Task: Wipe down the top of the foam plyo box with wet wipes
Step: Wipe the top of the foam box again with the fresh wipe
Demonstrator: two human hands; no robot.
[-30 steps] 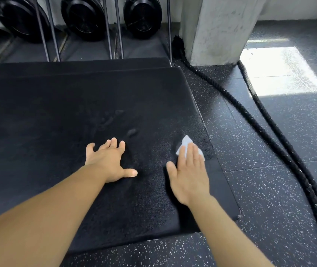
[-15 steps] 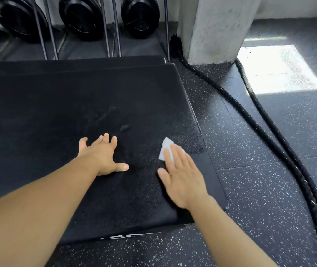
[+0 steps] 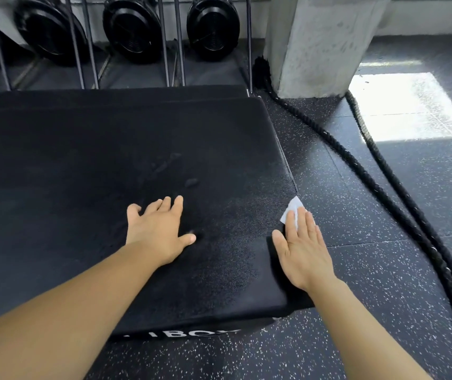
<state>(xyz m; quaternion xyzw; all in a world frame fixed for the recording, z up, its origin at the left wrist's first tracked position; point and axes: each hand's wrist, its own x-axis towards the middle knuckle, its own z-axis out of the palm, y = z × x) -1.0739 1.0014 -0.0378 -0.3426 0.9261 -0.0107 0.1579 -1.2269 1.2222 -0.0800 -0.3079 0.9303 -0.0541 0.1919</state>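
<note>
The black foam plyo box (image 3: 109,165) fills the left and middle of the view, its textured top facing me. My left hand (image 3: 156,229) rests flat on the top with fingers spread. My right hand (image 3: 301,250) lies flat with straight fingers at the box's right edge, pressing a white wet wipe (image 3: 290,212) against the top. One corner of the wipe sticks out beyond my fingertips; the rest is hidden under the hand. Faint damp marks show near the middle of the top.
A thick black battle rope (image 3: 400,193) runs across the speckled rubber floor (image 3: 370,283) right of the box. A concrete pillar (image 3: 318,42) stands behind the box's far right corner. Black weight plates (image 3: 131,26) on a metal rack line the back wall.
My right hand has slid the wipe rightward to the box's right edge, after a sweep to the left half a second ago. My left hand stays planted on the top.
</note>
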